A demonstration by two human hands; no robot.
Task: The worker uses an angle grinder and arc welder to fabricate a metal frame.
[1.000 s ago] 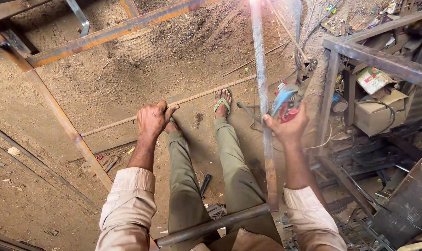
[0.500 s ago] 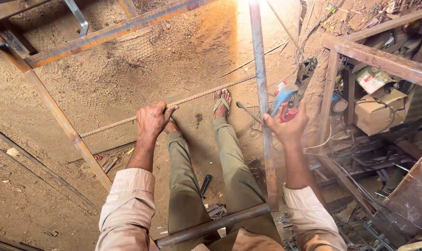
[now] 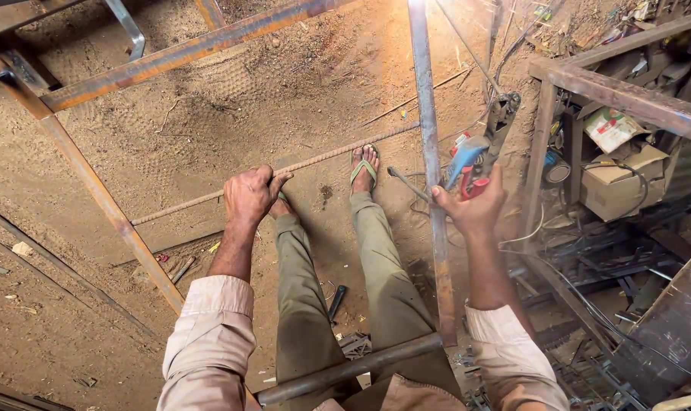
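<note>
My left hand (image 3: 250, 196) is closed around a long ribbed steel rod (image 3: 323, 157) that runs diagonally over the sandy ground. My right hand (image 3: 471, 209) grips a thin dark metal tool (image 3: 406, 183) whose tip points left. That hand rests against a long rusty steel bar (image 3: 425, 114) running away from me. My legs in olive trousers (image 3: 383, 266) hang between the hands. One foot in a green sandal (image 3: 364, 167) sits by the ribbed rod. A round pipe (image 3: 353, 367) crosses just under me.
Rusty frame bars (image 3: 109, 205) slant at the left and another bar (image 3: 193, 49) crosses the top. A blue and red power tool (image 3: 467, 160) lies behind my right hand. To the right are a metal rack (image 3: 627, 95), a cardboard box (image 3: 623, 183), cables and scrap.
Both hands keep their grips in nearly the same places. Only the view has shifted slightly.
</note>
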